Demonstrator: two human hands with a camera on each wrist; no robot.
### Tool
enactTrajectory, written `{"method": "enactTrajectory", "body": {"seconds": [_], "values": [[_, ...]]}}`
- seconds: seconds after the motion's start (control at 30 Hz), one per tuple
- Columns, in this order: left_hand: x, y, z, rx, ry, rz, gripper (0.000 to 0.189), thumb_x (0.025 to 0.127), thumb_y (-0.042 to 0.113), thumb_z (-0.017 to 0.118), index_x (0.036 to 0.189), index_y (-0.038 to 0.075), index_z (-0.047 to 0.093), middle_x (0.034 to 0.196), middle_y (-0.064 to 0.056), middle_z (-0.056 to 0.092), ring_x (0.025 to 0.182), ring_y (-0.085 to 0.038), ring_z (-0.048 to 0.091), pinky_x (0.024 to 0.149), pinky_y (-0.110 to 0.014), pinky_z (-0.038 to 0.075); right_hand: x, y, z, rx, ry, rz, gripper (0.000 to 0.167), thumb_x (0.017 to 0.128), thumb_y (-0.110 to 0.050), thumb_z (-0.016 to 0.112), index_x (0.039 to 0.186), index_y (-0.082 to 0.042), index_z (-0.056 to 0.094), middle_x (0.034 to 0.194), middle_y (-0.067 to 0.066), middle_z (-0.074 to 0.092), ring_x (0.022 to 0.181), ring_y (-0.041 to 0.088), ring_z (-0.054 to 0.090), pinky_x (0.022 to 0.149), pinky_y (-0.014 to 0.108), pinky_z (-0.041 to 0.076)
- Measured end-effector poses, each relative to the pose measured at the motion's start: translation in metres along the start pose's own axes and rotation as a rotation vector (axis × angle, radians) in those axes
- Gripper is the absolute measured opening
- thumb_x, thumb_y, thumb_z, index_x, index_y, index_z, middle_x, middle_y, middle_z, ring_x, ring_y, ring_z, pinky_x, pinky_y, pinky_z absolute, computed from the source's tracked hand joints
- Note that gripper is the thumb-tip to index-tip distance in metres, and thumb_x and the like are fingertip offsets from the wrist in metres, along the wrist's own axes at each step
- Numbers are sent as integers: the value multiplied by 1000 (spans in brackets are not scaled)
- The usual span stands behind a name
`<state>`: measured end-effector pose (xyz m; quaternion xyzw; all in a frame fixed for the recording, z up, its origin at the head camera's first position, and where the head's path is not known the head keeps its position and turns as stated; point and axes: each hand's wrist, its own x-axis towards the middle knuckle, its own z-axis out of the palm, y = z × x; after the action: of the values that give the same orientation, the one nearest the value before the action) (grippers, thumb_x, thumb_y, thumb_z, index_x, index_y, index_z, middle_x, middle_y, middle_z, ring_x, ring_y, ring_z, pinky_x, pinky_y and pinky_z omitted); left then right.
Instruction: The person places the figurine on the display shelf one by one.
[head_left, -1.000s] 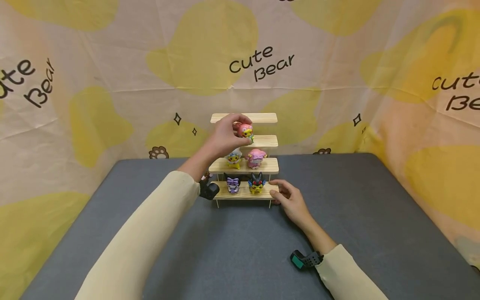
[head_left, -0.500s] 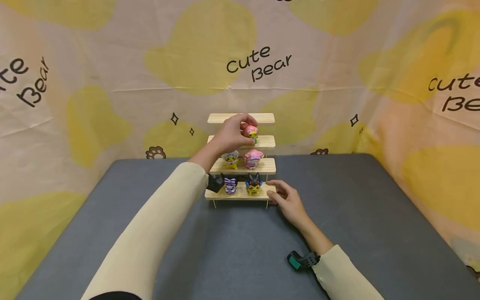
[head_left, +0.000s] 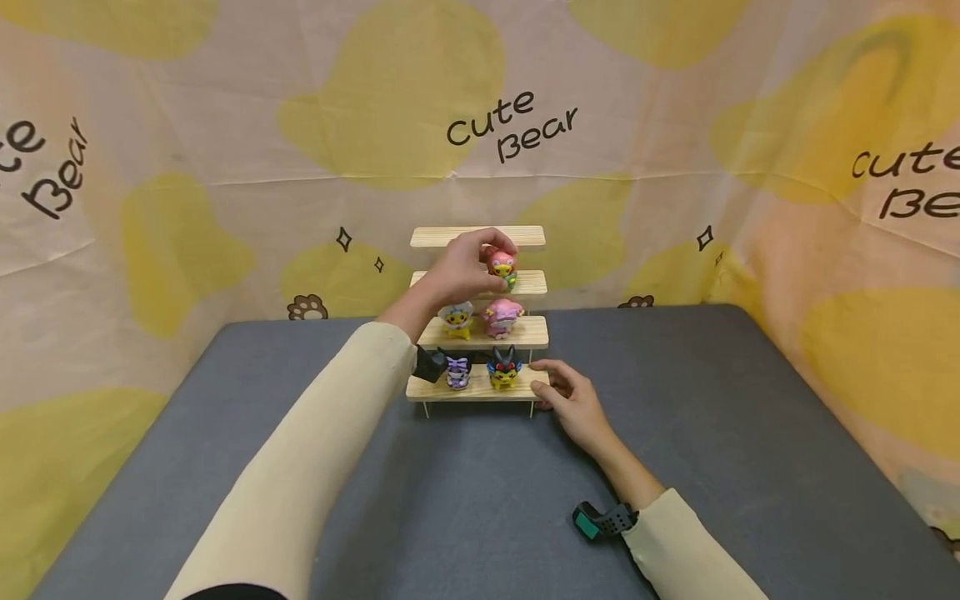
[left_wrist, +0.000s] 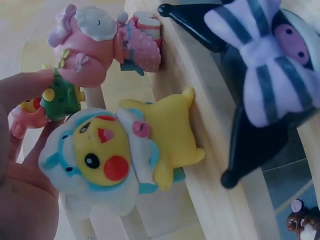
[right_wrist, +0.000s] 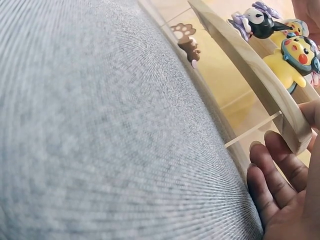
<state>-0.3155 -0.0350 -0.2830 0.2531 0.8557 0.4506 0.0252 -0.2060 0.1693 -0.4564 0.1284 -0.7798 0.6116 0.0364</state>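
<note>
A four-tier wooden display stand (head_left: 477,395) stands on the grey table. At the second shelf from the top, my left hand (head_left: 465,271) pinches a figurine (head_left: 502,265) with a pink hood and yellow face; its green body (left_wrist: 60,99) shows between thumb and fingers in the left wrist view. One shelf lower are a white-hooded yellow figurine (head_left: 457,321) and a pink one (head_left: 502,318). The bottom shelf bears a purple-bowed figurine (head_left: 458,372) and a dark-eared yellow one (head_left: 505,372). My right hand (head_left: 576,408) grips this shelf's right end, some fingers (right_wrist: 272,182) below it.
Behind the table (head_left: 675,433) hangs a yellow-patterned cloth (head_left: 637,125) lettered "cute bear". The top shelf (head_left: 477,237) lies just above my left hand. My left wrist, with its black strap (head_left: 431,365), passes close to the left ends of the lower shelves.
My left hand has shifted right along the second shelf from the top with the pink-hooded figurine. The right hand keeps its grip on the bottom shelf. The whole view has slid slightly.
</note>
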Motion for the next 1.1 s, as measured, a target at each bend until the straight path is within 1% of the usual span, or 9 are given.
{"method": "enactTrajectory", "body": {"seconds": [0.1, 0.23, 0.33, 0.47, 0.73, 0.83, 0.9, 1.1], "values": [[0, 1, -1, -6, -2, -10, 45, 79, -10, 75, 118, 6, 63, 118, -13, 65, 104, -23, 63, 84, -31, 56, 0, 0, 1, -1, 2, 4, 33, 101, -20, 63, 131, -7, 63, 97, 23, 70, 77, 9, 68, 73, 28, 60], [5, 2, 1, -4, -15, -18, 44, 80, -10, 75, 119, 6, 62, 122, -13, 64, 108, -24, 62, 88, -33, 56, 0, 1, 0, 0, 10, 7, 33, 100, -20, 64, 130, -7, 63, 96, 22, 69, 76, 10, 68, 73, 28, 60], [6, 1, 2, -18, -16, -29, 45, 81, -10, 74, 121, 5, 62, 123, -13, 64, 109, -24, 62, 88, -33, 56, 0, 1, -1, 2, 9, 3, 32, 100, -20, 64, 130, -7, 63, 95, 22, 69, 76, 10, 68, 73, 28, 60], [4, 1, 2, -48, -9, -36, 47, 81, -9, 74, 124, 4, 62, 124, -13, 63, 110, -25, 63, 88, -33, 56, 0, 2, -1, -2, 3, -3, 33, 100, -20, 64, 130, -7, 63, 94, 22, 69, 76, 11, 69, 74, 28, 60], [0, 8, 0, -79, 16, -29, 45, 82, -6, 74, 124, 3, 63, 126, -15, 63, 110, -26, 65, 86, -32, 56, 1, 1, -1, -7, -2, -11, 33, 101, -20, 63, 131, -6, 63, 93, 22, 68, 76, 9, 68, 73, 28, 60], [-1, 10, -1, -74, 20, -35, 46, 82, -6, 74, 126, 2, 62, 129, -15, 62, 113, -27, 64, 88, -33, 56, 1, 1, -1, -4, 1, -13, 33, 101, -20, 63, 131, -6, 63, 93, 22, 68, 76, 8, 67, 73, 27, 59], [-1, 10, -1, -74, 28, -40, 46, 82, -5, 75, 126, 3, 63, 131, -15, 62, 117, -28, 64, 90, -35, 57, 1, 0, -1, -2, -1, -12, 33, 101, -20, 63, 131, -6, 63, 94, 22, 68, 76, 8, 68, 73, 27, 59], [-5, 6, -5, -68, 81, -44, 44, 81, -1, 80, 121, 6, 65, 132, -13, 63, 123, -30, 63, 95, -40, 57, 0, 1, 0, 12, -2, -13, 33, 101, -19, 63, 131, -6, 62, 98, 24, 69, 78, 9, 69, 73, 29, 60]]}}
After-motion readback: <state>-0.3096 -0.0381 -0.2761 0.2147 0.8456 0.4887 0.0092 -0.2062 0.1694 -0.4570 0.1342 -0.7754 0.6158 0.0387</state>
